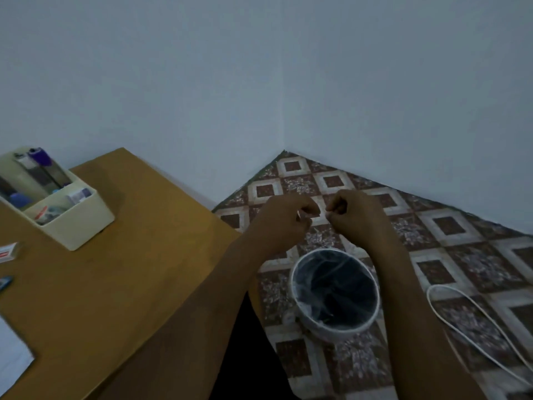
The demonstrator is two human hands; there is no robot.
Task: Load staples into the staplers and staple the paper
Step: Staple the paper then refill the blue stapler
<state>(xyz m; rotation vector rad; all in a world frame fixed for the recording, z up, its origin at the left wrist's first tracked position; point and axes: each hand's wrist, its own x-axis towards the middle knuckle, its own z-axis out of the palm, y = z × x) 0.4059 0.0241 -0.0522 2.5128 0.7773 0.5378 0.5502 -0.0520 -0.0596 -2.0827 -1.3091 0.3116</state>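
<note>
Small red-and-white box [7, 252]: red print, too blurred to read.
Packets in cream organiser [86, 223]: labels blurred, unreadable.
Legible text, brands, numbers: none anywhere.

COUNT | 2 hands are showing: left hand [284, 217]; right hand [354, 215] | 1 waste bin [292, 287] is standing | 1 organiser [83, 226]; 1 small box [7, 252]; 1 paper sheet [11, 356] are sitting on 1 desk [115, 284] | 1 cable [429, 294] is lying

A home study corner, by the look of it: a wooden desk [115, 269] against bare pale walls [259, 82], a cream desk organizer [83, 226] (markers standing in it), a sheet of paper [11, 359], patterned vinyl floor [450, 226], a bag-lined bin [331, 334], a loose white cable [429, 297]
</note>
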